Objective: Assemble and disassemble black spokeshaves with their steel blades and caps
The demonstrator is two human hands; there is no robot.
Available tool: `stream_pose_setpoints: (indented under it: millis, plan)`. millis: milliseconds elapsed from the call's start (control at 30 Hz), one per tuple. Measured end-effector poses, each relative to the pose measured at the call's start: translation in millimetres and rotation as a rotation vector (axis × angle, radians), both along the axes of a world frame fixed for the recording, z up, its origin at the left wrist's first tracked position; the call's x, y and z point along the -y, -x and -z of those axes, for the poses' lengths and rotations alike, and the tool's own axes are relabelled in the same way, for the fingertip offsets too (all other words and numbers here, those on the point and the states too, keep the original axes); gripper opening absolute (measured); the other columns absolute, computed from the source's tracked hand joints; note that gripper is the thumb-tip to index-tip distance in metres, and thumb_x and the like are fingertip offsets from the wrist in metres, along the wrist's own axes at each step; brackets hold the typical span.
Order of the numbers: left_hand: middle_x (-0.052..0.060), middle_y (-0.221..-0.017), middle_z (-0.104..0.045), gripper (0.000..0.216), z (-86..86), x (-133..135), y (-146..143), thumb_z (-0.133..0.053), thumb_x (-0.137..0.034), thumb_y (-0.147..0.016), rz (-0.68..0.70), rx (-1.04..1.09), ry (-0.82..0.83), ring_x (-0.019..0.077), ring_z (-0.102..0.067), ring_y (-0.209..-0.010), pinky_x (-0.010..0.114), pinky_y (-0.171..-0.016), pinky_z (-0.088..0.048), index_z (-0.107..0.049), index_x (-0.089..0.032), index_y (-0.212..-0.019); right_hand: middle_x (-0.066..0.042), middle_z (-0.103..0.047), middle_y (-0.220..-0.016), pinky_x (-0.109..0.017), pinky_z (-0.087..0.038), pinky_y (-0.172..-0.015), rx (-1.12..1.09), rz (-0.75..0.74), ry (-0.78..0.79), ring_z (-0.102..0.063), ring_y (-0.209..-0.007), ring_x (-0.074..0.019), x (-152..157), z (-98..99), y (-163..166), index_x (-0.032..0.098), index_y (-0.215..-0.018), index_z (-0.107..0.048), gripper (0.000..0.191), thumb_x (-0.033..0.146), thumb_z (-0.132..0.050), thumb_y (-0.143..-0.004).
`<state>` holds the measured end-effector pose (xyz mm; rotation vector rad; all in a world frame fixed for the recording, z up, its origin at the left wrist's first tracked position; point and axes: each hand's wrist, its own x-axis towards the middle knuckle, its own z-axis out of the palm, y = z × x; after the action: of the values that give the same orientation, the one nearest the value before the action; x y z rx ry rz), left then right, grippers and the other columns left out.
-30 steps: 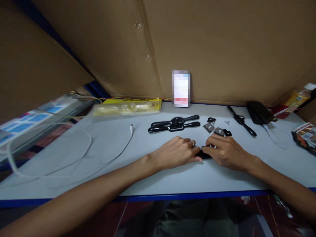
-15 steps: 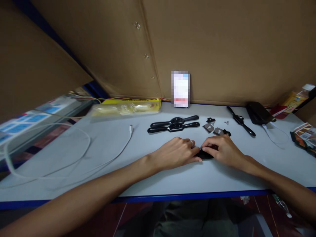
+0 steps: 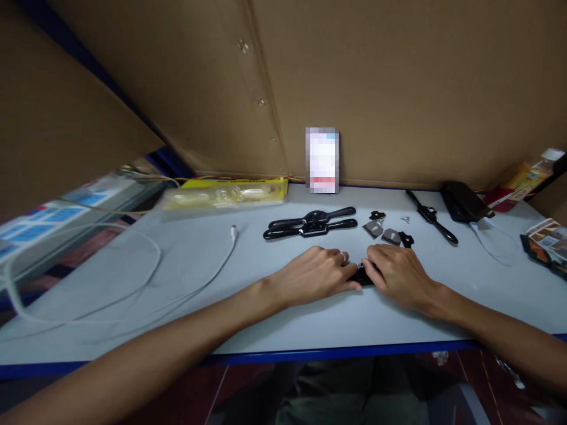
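Observation:
My left hand [image 3: 316, 273] and my right hand [image 3: 398, 273] rest on the pale table [image 3: 221, 319], fingers curled round a small black tool body [image 3: 362, 275] held between them; most of it is hidden under the fingers. Just beyond the hands lie two black two-handled tools [image 3: 310, 223] side by side, two small grey blades [image 3: 381, 232], a black knob piece [image 3: 377, 215] and a small screw [image 3: 404, 218]. Another black two-handled tool [image 3: 432, 216] lies to the right.
A white cable [image 3: 186, 289] loops over the left of the table. A yellow clear pack [image 3: 224, 193] and a blurred card [image 3: 322, 159] stand by the cardboard wall. A black pouch [image 3: 465, 202], a bottle [image 3: 527, 177] and printed packets [image 3: 547, 245] sit far right.
My right hand has shifted slightly left and closed further over the black piece, hiding more of it. My left hand has stayed put.

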<state>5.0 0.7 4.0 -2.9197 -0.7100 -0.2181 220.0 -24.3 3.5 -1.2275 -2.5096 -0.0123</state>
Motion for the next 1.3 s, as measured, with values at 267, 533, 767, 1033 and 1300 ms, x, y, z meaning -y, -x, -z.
stream_pose_setpoints:
  millis: [267,533,767,1033,1300]
  plan:
    - [0.005,-0.076,-0.064,0.061,-0.6,0,1,-0.022,-0.055,-0.105,-0.005,-0.038,-0.005,0.0153,-0.061,-0.064,0.028,-0.051,-0.031,-0.065,-0.014,-0.091,-0.005,-0.064,-0.083,-0.029,-0.037,-0.066,-0.167,-0.054,0.018,-0.056,-0.074,-0.0166,-3,-11.4,-7,0.017,-0.091,-0.069,0.022,0.025,-0.049,-0.098]
    - [0.005,-0.076,-0.064,0.061,1.7,-1,1,-0.022,-0.056,-0.105,0.006,-0.022,-0.015,0.0157,-0.06,-0.062,0.03,-0.05,-0.03,-0.065,-0.015,-0.092,0.003,-0.061,-0.066,-0.026,-0.036,-0.063,-0.356,-0.046,0.327,-0.052,-0.06,-0.0114,-8,-16.1,-5,0.02,-0.075,-0.064,0.013,0.018,-0.06,-0.088]
    - [0.005,-0.075,-0.064,0.06,-0.5,1,0,-0.021,-0.055,-0.105,0.0,-0.026,-0.012,0.0159,-0.061,-0.061,0.03,-0.05,-0.028,-0.065,-0.015,-0.09,-0.004,-0.064,-0.083,-0.029,-0.037,-0.069,-0.158,-0.152,0.136,-0.054,-0.074,-0.0152,-7,-11.9,-9,0.018,-0.09,-0.065,0.02,0.017,-0.046,-0.096]
    - [0.005,-0.078,-0.064,0.056,0.2,0,0,-0.026,-0.055,-0.104,-0.011,-0.04,0.004,0.0176,-0.063,-0.065,0.032,-0.05,-0.027,-0.064,-0.016,-0.09,-0.004,-0.062,-0.077,-0.029,-0.032,-0.063,-0.06,-0.097,0.053,-0.05,-0.067,-0.0144,-7,-11.0,-9,0.016,-0.08,-0.063,0.023,0.02,-0.047,-0.096]
    - [0.005,-0.078,-0.064,0.058,0.0,-1,1,-0.024,-0.055,-0.105,-0.002,-0.031,0.013,0.016,-0.06,-0.065,0.028,-0.052,-0.03,-0.064,-0.016,-0.091,-0.002,-0.06,-0.064,-0.029,-0.026,-0.057,-0.05,-0.207,-0.047,-0.046,-0.058,-0.0124,0,-14.3,-11,0.016,-0.067,-0.065,0.034,0.021,-0.048,-0.096]
